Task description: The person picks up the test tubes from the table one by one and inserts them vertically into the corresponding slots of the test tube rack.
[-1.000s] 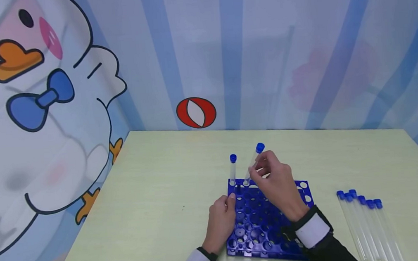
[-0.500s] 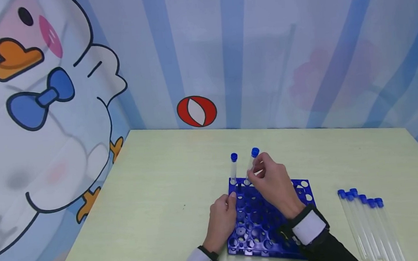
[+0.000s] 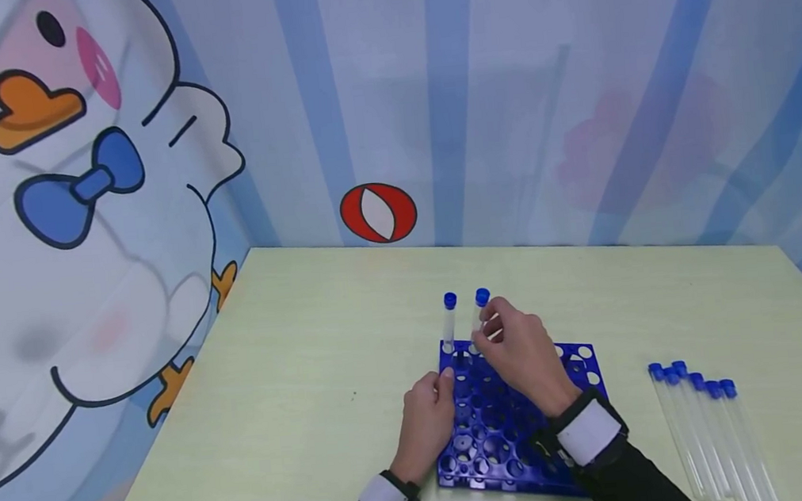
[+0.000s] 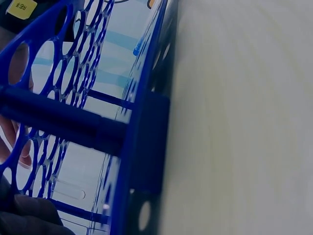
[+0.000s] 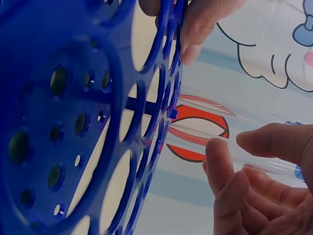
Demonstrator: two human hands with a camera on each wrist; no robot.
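Note:
A blue test tube rack [image 3: 492, 433] full of round holes stands on the table. My left hand [image 3: 423, 423] grips its left edge, thumb on top; in the left wrist view, dark fingers [image 4: 32, 218] lie against the rack. At the back row, my right hand [image 3: 525, 355] pinches a clear, blue-capped test tube [image 3: 478, 317], its lower end in a hole. The right wrist view shows the thumb and fingertips around this tube. Just left of it, another capped test tube [image 3: 449, 326] stands in the back left corner hole.
Several capped test tubes [image 3: 711, 438] lie side by side on the table [image 3: 296, 355], right of the rack. Behind the table hangs a printed backdrop [image 3: 388, 108] with stripes and a cartoon duck.
The tube in my right hand has sunk lower and come from a tilt to nearly upright, with the hand shifting slightly left and down. My left hand keeps its grip on the rack.

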